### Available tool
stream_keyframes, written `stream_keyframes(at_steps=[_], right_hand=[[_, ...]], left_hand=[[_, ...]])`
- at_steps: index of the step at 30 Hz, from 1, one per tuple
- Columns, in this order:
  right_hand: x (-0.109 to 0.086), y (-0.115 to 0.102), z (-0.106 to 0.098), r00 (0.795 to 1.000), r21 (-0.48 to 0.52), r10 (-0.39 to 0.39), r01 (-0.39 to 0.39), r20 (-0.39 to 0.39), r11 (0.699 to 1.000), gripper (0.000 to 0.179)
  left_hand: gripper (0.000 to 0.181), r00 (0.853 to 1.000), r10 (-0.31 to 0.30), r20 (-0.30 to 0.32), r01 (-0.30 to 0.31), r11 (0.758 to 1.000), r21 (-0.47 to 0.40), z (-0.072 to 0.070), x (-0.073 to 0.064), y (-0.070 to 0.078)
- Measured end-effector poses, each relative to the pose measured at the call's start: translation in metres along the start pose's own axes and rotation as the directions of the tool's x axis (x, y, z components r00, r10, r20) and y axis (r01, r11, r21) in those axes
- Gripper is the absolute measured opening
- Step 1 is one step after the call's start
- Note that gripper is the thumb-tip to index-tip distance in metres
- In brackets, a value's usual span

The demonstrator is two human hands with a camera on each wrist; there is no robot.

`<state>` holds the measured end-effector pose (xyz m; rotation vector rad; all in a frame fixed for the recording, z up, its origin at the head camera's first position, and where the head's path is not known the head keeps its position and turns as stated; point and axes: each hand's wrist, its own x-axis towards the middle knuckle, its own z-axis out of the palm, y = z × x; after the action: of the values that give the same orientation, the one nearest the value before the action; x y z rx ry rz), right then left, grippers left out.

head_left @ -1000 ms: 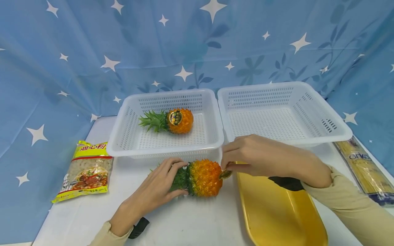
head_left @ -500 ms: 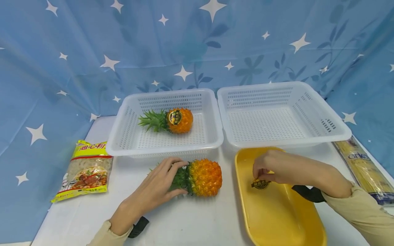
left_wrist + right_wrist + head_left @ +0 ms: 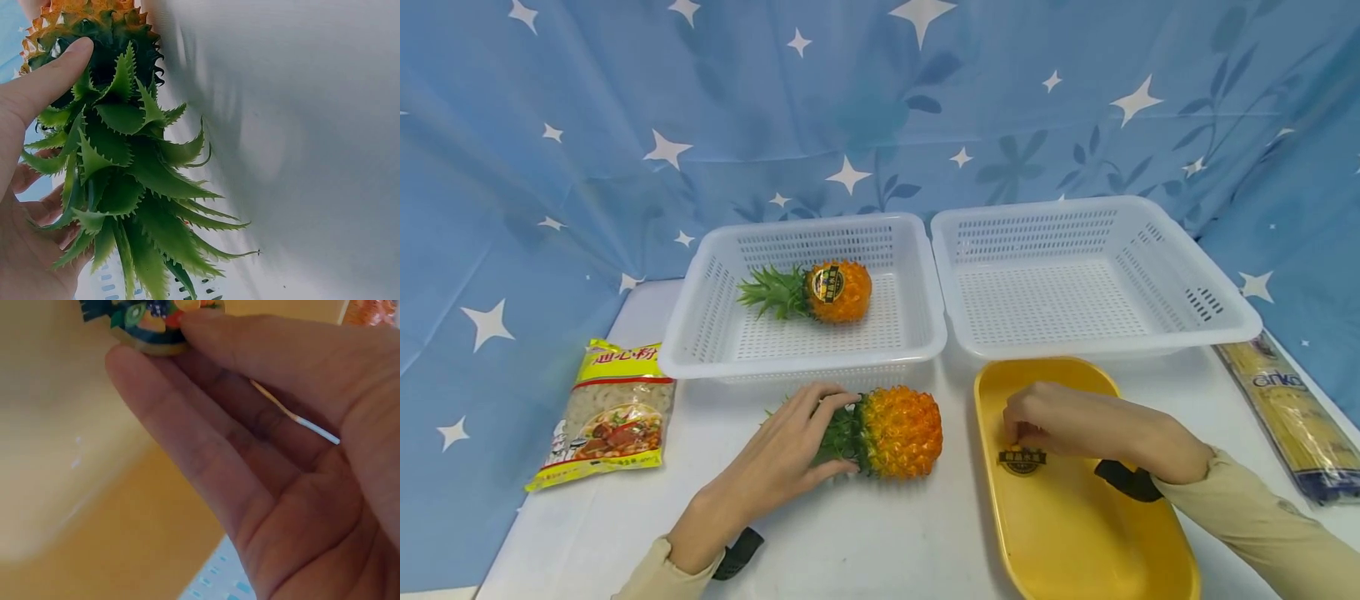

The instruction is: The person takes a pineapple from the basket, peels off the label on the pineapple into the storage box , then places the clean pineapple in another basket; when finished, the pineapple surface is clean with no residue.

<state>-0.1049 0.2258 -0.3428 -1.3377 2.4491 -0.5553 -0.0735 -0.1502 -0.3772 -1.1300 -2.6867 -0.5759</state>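
Observation:
An orange-and-yellow toy pineapple lies on its side on the white table, its green leaves pointing left. My left hand grips it round the leafy end; in the left wrist view the thumb presses the body's base just above the leaves. Inside the yellow tray, my right hand pinches a dark-and-gold fruit sticker between thumb and fingertips. Printed fruit shows on this sticker in the right wrist view.
A white basket behind holds another pineapple with a similar sticker. Beside it stands a second white basket. A bag of pasta lies at left, a pack of noodles at right.
My right hand has moved from the pineapple's bottom end rightward into the yellow tray, carrying the sticker, then slightly left and lower there. The left hand and pineapple have stayed in place.

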Motion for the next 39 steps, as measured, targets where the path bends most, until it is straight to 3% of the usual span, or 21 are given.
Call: stream_keyframes(at_steps=[18, 31, 39], right_hand=[[0.007, 0.009, 0.012, 0.996, -0.117, 0.008, -0.018, -0.087, 0.993, 0.022], [0.005, 0.006, 0.016, 0.986, -0.108, 0.020, -0.038, -0.164, 0.993, 0.030], [0.004, 0.008, 0.017, 0.996, -0.061, -0.003, -0.003, -0.093, 0.998, 0.031]], left_hand=[[0.081, 1.000, 0.011, -0.019, -0.011, 1.000, -0.004, 0.003, 0.000, -0.001], [0.078, 1.000, 0.004, -0.005, -0.004, 1.000, 0.007, 0.002, -0.001, 0.000], [0.079, 1.000, -0.005, -0.003, 0.005, 1.000, 0.002, 0.001, 0.000, 0.001]])
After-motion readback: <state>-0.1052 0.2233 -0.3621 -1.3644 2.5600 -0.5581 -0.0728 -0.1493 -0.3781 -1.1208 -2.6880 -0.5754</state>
